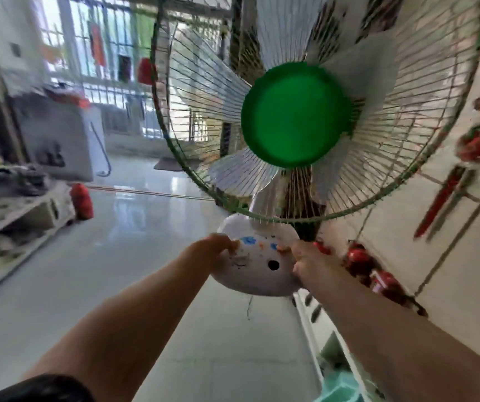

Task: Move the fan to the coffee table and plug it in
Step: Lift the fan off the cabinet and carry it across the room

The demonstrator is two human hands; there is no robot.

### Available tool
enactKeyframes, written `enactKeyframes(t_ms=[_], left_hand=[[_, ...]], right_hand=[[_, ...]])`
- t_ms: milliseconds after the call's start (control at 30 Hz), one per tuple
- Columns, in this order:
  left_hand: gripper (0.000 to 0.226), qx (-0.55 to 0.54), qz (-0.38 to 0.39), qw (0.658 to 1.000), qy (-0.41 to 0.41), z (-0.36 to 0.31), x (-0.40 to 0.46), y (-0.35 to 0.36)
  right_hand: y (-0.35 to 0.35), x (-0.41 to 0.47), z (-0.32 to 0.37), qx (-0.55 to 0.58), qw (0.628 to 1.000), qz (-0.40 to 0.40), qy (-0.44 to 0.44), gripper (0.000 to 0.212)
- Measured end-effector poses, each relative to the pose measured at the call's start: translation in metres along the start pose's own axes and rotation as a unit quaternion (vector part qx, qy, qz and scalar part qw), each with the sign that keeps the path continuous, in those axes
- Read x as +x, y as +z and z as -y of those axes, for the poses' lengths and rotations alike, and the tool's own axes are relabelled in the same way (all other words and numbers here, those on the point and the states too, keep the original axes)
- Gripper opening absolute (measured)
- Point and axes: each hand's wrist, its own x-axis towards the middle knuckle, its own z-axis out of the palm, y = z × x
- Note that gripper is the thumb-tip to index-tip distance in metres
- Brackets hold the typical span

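A white fan (296, 114) with a green hub and a green-rimmed wire cage fills the upper middle of the head view, lifted off the floor. Its rounded white base (259, 265) carries blue and orange buttons. My left hand (212, 250) grips the left side of the base and my right hand (311, 262) grips the right side. A thin dark cord end (248, 307) dangles under the base. The picture is blurred by motion. The low table (24, 210) with clutter on it lies at the left edge.
Glossy pale floor tiles (134, 256) stretch ahead toward barred windows (102, 53). A red net bag (82, 201) stands beside the low table. A white appliance (62, 137) sits at the back left. On the right runs a tiled wall (450, 256) with red decorations.
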Motion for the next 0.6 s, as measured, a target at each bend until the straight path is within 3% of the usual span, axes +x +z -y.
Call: enactKeyframes(t_ms=[67, 133, 233, 267, 333, 467, 600], left_hand=[[0.052, -0.004, -0.028, 1.000, -0.002, 0.009, -0.017, -0.050], [0.051, -0.009, -0.064, 0.998, -0.002, 0.018, -0.036, -0.105], [0.043, 0.000, -0.111, 0.994, 0.008, 0.033, -0.066, -0.182], [0.038, -0.003, -0.131, 0.991, 0.012, 0.039, -0.073, -0.206], [0.036, -0.014, -0.161, 0.987, 0.016, 0.048, -0.086, -0.259], [0.048, -0.027, -0.202, 0.979, 0.017, 0.068, -0.100, -0.352], [0.056, -0.032, -0.209, 0.977, 0.037, 0.093, -0.107, -0.440]], right_hand=[[0.044, -0.022, -0.009, 0.000, 0.999, 0.045, 0.011, 0.010], [0.089, -0.041, -0.021, 0.021, 0.999, 0.037, 0.026, 0.030], [0.160, -0.078, -0.040, -0.044, 0.996, 0.062, 0.052, 0.016], [0.184, -0.086, -0.045, -0.078, 0.991, 0.088, 0.057, 0.026], [0.231, -0.101, -0.057, -0.152, 0.979, 0.118, 0.069, 0.028], [0.316, -0.141, -0.074, -0.187, 0.965, 0.157, 0.091, 0.029], [0.399, -0.162, -0.091, -0.236, 0.947, 0.209, 0.063, 0.052]])
